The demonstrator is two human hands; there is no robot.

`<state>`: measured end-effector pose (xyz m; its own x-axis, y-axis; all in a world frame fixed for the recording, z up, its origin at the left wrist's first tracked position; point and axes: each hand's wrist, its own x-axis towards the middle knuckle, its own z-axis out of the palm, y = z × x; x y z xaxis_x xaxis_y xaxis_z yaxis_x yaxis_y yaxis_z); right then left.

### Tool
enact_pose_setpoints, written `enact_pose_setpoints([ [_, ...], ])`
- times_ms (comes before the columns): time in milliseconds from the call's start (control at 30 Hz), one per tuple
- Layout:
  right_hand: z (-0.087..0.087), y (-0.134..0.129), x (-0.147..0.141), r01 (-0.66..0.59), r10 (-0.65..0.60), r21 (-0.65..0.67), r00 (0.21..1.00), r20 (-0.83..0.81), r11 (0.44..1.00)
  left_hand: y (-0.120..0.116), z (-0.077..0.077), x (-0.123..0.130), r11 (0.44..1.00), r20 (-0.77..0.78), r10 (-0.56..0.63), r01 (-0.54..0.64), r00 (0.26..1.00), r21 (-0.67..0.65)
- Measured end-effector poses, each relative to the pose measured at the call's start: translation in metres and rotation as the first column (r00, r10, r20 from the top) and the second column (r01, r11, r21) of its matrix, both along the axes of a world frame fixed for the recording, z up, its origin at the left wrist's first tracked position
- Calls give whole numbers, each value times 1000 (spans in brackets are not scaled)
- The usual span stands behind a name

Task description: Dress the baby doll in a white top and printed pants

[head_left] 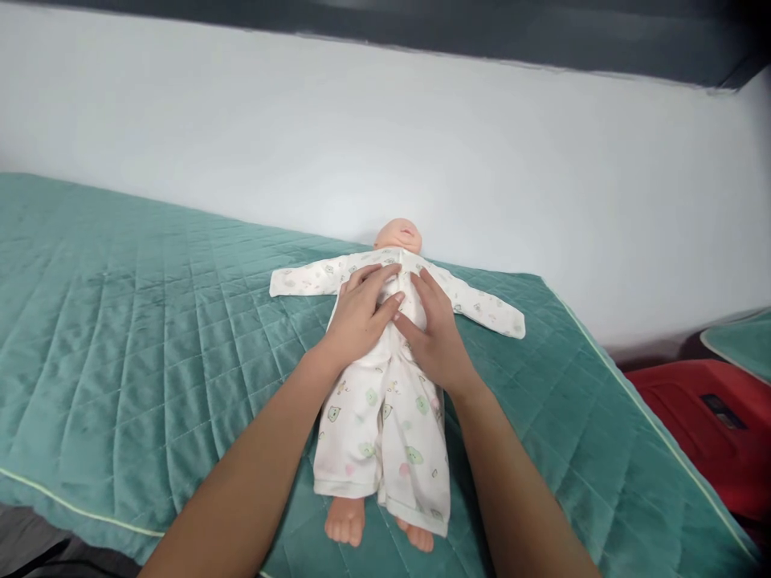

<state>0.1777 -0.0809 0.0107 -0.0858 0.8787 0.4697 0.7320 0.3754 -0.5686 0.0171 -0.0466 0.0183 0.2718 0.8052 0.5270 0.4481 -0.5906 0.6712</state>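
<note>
A baby doll (400,234) lies on its back, its head toward the wall and its bare feet toward me. It wears a white long-sleeved top (487,309) and white trousers (361,425), both printed with small green and pink figures. The sleeves stretch out to both sides. On the left part of the doll's chest rests my left hand (363,309), fingers extended over the cloth. My right hand (434,329) lies on the other side of the chest, its fingers also stretched out. The thumbs come close together near the middle of the top.
Beneath the doll spreads a green quilted cover (181,361) with pale piping along its edge. A white wall (241,120) rises directly behind the doll's head. A red plastic object (692,417) stands beyond the cover's right edge, with more green cloth (744,341) above it.
</note>
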Motion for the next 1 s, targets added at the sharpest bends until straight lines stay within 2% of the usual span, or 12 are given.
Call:
enact_pose_setpoints([
  [467,4,3,2,-7,5,46,999,39,999,-2,2,0,1000,22,-17,17,1000,-25],
  [600,2,3,3,-32,36,59,997,-66,998,-4,3,-1,998,50,-32,35,998,-49],
  [700,3,2,3,-30,39,46,979,-199,999,-4,1,-5,998,153,-47,53,987,-33],
  [800,4,-1,3,-13,20,25,955,-296,1000,-1,-4,-10,995,279,51,-24,959,-99],
  [900,4,-2,3,-1,9,23,942,-336,1000,1,-7,-13,977,325,146,-84,934,-198],
  [1000,2,-3,3,-3,11,24,942,-337,1000,1,-8,-14,990,290,96,-62,952,-127],
])
